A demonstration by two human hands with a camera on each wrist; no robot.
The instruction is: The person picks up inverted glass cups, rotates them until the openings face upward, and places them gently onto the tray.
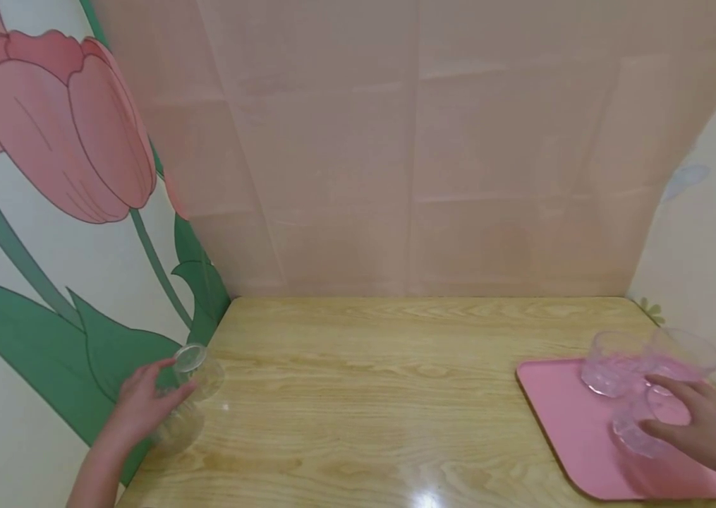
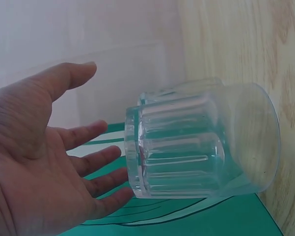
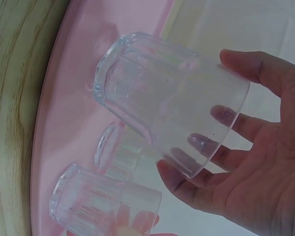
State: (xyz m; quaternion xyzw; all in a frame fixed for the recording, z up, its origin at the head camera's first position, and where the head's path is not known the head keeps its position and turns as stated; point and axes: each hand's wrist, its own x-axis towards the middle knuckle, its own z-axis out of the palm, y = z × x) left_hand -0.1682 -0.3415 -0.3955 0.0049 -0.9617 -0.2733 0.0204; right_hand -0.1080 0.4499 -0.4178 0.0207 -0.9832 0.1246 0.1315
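At the table's left edge, my left hand [image 1: 148, 402] reaches over two clear plastic cups, one farther back [image 1: 208, 377] and one nearer [image 1: 178, 429]. In the left wrist view the nearest cup [image 2: 181, 147] stands upside down; the fingers [image 2: 102, 156] are spread, tips close by its base, thumb well apart. Over on the right, my right hand [image 1: 703, 423] holds a clear cup [image 3: 162, 93] near its rim, thumb on one side and fingers round the other. This cup is base down over the pink tray [image 1: 561, 409], slightly tilted in the right wrist view.
Two more clear cups, one on the left [image 1: 611, 367] and one on the right [image 1: 684, 356], stand upright toward the back of the tray. A wood-grain table [image 1: 364, 395] lies between the hands. Behind it hangs a pinkish sheet [image 1: 415, 176]; a tulip-patterned wall [image 1: 65, 141] borders the left.
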